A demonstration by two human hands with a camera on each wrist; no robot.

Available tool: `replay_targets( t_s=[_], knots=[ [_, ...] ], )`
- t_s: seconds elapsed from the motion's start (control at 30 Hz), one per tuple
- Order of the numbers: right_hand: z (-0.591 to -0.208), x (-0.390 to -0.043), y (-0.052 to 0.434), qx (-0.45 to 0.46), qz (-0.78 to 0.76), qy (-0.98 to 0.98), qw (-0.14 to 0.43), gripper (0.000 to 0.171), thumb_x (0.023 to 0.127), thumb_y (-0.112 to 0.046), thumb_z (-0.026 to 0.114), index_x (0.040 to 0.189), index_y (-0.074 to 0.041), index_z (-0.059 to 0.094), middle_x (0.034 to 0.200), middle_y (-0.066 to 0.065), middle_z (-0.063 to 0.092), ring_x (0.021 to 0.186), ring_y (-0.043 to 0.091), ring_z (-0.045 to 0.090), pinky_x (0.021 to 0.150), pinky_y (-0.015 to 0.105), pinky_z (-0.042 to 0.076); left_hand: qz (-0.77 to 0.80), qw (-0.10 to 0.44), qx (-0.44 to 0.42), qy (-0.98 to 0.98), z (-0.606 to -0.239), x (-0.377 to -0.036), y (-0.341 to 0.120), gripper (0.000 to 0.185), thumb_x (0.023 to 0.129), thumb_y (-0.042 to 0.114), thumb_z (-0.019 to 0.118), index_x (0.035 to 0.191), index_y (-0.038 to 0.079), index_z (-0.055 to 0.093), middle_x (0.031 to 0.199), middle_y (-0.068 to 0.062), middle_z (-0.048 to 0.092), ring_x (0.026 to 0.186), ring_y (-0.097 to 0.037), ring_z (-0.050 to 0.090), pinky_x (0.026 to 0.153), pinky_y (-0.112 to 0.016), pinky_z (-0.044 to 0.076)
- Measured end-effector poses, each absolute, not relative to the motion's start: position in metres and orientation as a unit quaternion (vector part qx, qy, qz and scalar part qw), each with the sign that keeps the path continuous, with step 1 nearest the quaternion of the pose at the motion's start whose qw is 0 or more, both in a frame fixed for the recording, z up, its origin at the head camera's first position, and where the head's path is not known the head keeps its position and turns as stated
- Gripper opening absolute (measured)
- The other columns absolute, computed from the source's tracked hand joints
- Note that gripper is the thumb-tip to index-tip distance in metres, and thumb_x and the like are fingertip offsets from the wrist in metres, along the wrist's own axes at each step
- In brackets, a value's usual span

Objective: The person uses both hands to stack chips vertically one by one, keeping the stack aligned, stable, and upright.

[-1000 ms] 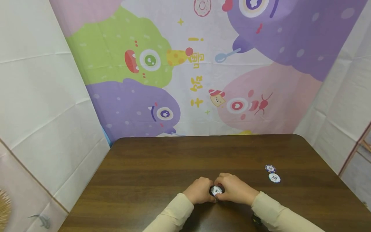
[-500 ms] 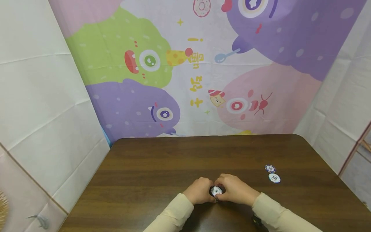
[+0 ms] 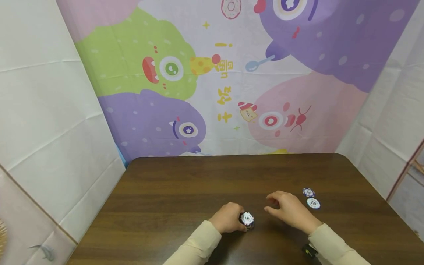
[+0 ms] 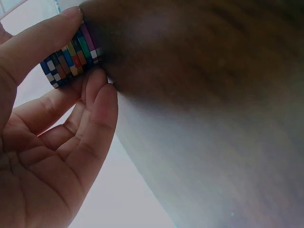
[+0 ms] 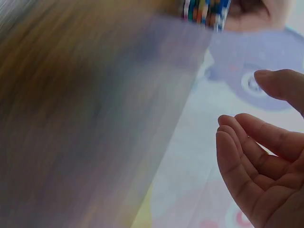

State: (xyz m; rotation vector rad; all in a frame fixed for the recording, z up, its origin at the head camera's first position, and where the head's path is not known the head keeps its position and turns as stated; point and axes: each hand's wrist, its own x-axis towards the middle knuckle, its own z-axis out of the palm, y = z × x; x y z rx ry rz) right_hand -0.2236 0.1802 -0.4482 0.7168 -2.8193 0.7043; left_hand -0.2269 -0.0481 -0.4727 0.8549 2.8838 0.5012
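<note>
A stack of poker chips [image 3: 247, 219] stands on the table, its white-faced top chip marked 5. My left hand [image 3: 228, 218] grips the stack from the left, thumb on the near side and fingers round the far side. In the left wrist view the chip stack [image 4: 73, 54] shows bands of several colours between thumb and fingertips. My right hand [image 3: 291, 210] is in the air to the right of the stack, thumb and fingers apart, holding nothing. Beyond it lie two flat chips marked 10, a dark blue-edged chip [image 3: 308, 192] and a white chip [image 3: 313, 203].
The dark brown wooden table [image 3: 172, 184] has rounded far corners. A cartoon-printed cloth [image 3: 212, 88] hangs behind it, with pale cloth walls at both sides. A dark wrist strap [image 3: 309, 251] shows at the right sleeve.
My right hand has let go of the chip stack and moved right, towards the two loose chips. The left hand stays in place on the stack.
</note>
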Motion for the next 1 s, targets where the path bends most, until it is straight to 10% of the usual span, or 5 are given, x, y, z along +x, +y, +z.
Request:
replay_targets(
  t_s=[1.0],
  knots=[
    [-0.469,-0.244,0.305,0.103,0.181,-0.978,0.029,0.024,0.08,-0.023,0.075,0.083,-0.001,0.067,0.072,0.002,0.055,0.067,0.017,0.044,0.059,0.034,0.036,0.165,0.051,0.28,0.944,-0.473,-0.227,-0.048,0.03,0.067,0.025,0.089,0.085,0.009,0.071,0.078,0.003,0.067,0.064,-0.004,0.052,0.061,-0.02,0.044]
  ],
)
